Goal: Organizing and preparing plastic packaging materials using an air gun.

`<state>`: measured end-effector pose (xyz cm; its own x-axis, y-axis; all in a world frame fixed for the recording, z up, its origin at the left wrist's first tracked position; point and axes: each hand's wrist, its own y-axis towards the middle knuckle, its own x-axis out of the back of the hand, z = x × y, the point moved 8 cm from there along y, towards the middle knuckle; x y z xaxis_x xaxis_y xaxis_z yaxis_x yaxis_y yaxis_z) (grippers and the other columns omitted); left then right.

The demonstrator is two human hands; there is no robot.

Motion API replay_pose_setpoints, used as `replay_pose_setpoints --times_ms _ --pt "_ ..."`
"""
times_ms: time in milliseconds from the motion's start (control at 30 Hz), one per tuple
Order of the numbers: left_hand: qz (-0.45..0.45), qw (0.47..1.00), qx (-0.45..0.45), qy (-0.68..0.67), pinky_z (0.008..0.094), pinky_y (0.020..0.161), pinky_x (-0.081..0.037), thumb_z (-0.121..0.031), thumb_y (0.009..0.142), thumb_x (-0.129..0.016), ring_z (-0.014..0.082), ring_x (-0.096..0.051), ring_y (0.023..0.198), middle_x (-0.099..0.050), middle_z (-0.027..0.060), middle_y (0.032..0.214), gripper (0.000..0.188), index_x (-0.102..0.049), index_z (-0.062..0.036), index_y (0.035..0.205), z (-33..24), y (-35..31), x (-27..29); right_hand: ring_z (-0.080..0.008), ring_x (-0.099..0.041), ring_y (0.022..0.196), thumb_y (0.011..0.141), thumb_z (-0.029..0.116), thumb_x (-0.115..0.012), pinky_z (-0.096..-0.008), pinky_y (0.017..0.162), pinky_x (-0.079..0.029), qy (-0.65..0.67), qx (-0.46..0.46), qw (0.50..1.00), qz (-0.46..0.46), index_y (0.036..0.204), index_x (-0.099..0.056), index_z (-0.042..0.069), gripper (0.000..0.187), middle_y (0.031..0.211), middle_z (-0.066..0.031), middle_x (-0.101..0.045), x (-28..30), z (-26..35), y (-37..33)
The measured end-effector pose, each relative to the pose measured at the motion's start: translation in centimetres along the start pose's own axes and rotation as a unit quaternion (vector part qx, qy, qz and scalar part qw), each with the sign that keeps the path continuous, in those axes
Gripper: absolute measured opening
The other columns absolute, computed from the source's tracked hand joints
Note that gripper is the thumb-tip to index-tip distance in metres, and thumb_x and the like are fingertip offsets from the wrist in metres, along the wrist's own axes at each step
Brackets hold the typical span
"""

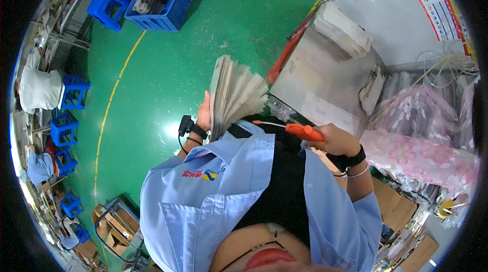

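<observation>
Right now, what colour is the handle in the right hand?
The handle is orange; see head view.

Bright glare on green floor (168, 79)

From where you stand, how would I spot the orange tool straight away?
Find the light-blue jacket filling the picture's lower middle. Follow its right sleeve up to the right hand, which grips the orange tool. Its chunky orange handle and slim shaft with an orange tip set it apart from the pale, fanned sheaf in the left hand.
</observation>
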<state>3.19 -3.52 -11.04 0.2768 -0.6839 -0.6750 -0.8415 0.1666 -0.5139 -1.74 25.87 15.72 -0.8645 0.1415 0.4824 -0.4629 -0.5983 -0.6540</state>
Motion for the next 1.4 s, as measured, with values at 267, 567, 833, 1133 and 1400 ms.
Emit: replay_pose_setpoints --times_ms 267,567,833,1133,1400 --pt "-0.104 0.946 -0.067 0.299 0.0388 0.086 -0.053 -0.056 0.098 -0.019 0.0241 -0.065 0.099 -0.064 0.0157 0.112 0.074 -0.055 0.0044 0.122 -0.6 1.3 4.0 -0.023 -0.059 0.06 0.086 0.035 -0.065 -0.0325 0.06 -0.046 0.046 0.052 0.997 -0.043 0.094 -0.061 0.001 0.036 0.069 -0.0133 -0.061 0.8 1.3 0.0" --pt "-0.085 0.834 -0.151 0.525 0.0382 0.088 -0.053 -0.048 0.101 -0.018 0.0263 -0.064 0.102 -0.063 0.019 0.114 0.066 -0.053 0.0027 0.124 -0.9 2.2 4.8 -0.0234 -0.059 0.061 0.085 0.034 -0.066 -0.0317 0.061 -0.045 0.057 0.008 0.996 -0.064 0.091 -0.06 0.001 0.035 0.067 -0.0125 -0.06 1.2 0.6 0.4" --pt "-0.153 0.969 -0.129 0.148 0.0251 0.067 -0.046 -0.047 0.101 -0.029 0.0073 -0.053 0.071 -0.063 0.0002 0.08 0.061 -0.065 0.0019 0.1 -2.0 -0.3 1.7 -0.0164 -0.058 0.068 0.085 0.029 -0.067 -0.0303 0.066 -0.046 0.052 -0.003 0.997 -0.063 0.095 -0.061 -0.001 0.032 0.073 -0.012 -0.061 1.2 -0.9 0.1" --pt "0.085 0.835 -0.051 0.542 0.0246 0.083 -0.045 -0.034 0.093 -0.059 0.0082 -0.054 0.092 -0.065 0.0077 0.104 0.056 -0.046 0.0011 0.134 -5.0 -0.9 -7.6 -0.0171 -0.058 0.077 0.084 0.023 -0.067 -0.0299 0.074 -0.046 0.179 0.016 0.984 0.01 0.105 -0.06 0.002 0.031 0.084 -0.0085 -0.064 -1.5 -1.6 -2.1" --pt "0.187 0.824 0.208 0.493 0.0316 0.093 -0.044 -0.066 0.091 -0.037 0.0167 -0.055 0.11 -0.055 0.0102 0.125 0.078 -0.047 -0.0013 0.134 -2.5 0.1 -7.7 -0.0226 -0.061 0.075 0.083 0.023 -0.066 -0.0338 0.071 -0.047 0.184 0.06 0.981 0.021 0.104 -0.059 0.002 0.031 0.085 -0.012 -0.064 -1.4 0.1 -2.6"
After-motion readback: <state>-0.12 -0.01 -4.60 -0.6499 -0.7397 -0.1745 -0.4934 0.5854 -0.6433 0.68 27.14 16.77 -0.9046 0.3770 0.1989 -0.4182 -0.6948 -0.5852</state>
